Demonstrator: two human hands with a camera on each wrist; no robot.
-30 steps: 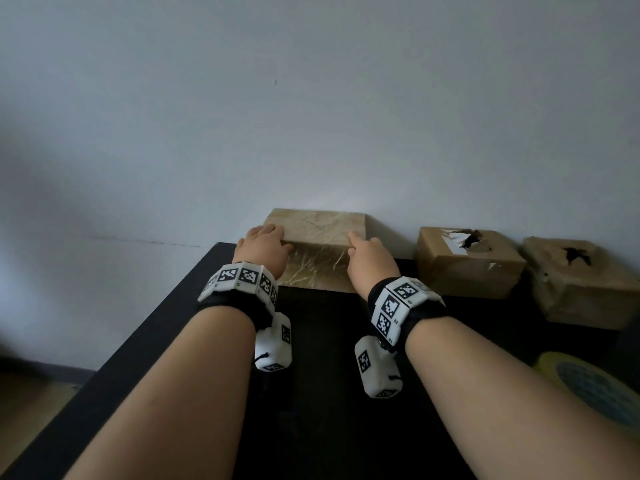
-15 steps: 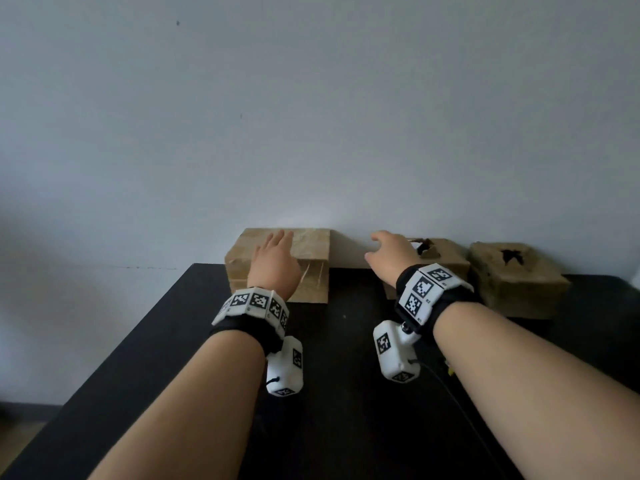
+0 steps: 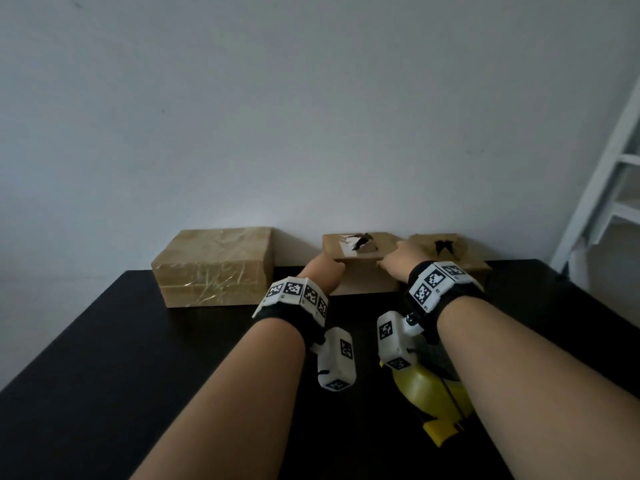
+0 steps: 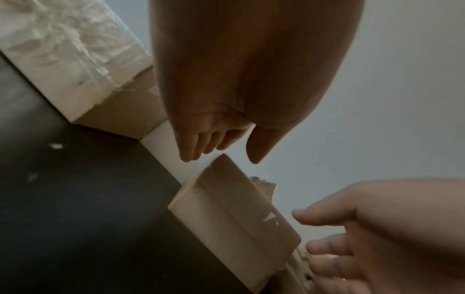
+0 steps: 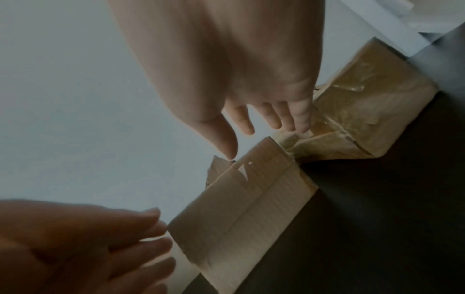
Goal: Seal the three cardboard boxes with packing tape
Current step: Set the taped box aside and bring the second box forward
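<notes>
Three cardboard boxes stand in a row against the wall on the black table [image 3: 138,341]. The left box [image 3: 214,268] is wrapped in shiny tape. The middle box [image 3: 360,251] has a torn hole in its top, and so does the right box [image 3: 446,247]. My left hand [image 3: 323,271] reaches to the middle box's left end, thumb above and fingers [image 4: 196,147] beside its corner. My right hand [image 3: 394,259] is at its right end, thumb near the top edge, fingers [image 5: 276,119] spread. Neither hand clasps the box [image 5: 251,208]. A yellow tape dispenser [image 3: 433,396] lies under my right forearm.
A plain wall stands right behind the boxes. A white frame [image 3: 602,174] leans at the far right, beyond the table's corner. Bare black tabletop lies in front of the boxes and to the left.
Both hands have left the taped left box and moved right to the ends of the middle box. The view has swung right, and the yellow dispenser now shows.
</notes>
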